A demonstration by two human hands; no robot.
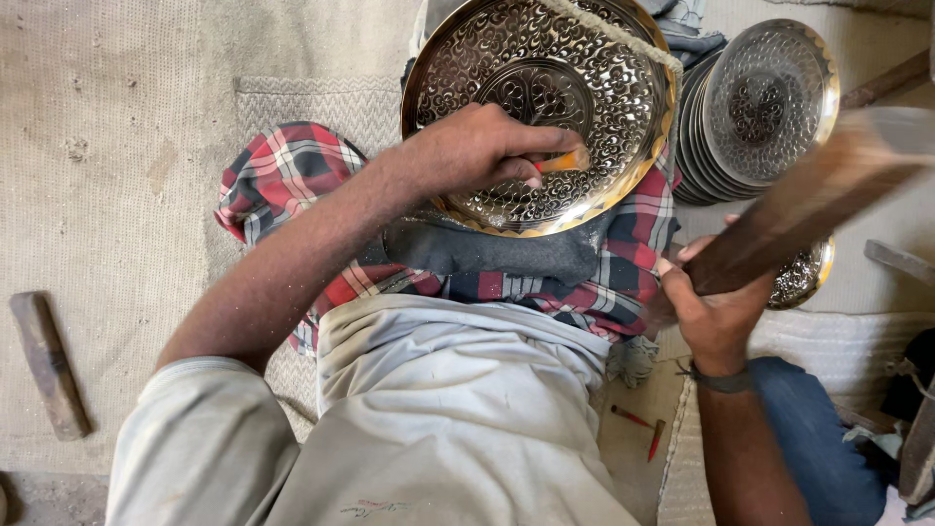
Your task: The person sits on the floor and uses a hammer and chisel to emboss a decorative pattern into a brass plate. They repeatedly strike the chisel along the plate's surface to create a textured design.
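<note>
A large round brass plate [506, 58] with an embossed floral pattern rests tilted on a dark pad and a red checked cloth [282, 170] over my lap. My left hand [477, 151] lies on the plate's lower part, fingers closed around a small orange-tipped punch [563, 162] whose tip touches the plate. My right hand [716, 312] grips the handle of a brown wooden mallet [818, 195], raised and blurred to the right of the plate.
A stack of similar patterned plates [760, 107] stands at the upper right, another plate [804, 278] partly hidden under the mallet. A wooden block [47, 360] lies on the woven mat at left. Small red-handled tools [648, 433] lie by my right wrist.
</note>
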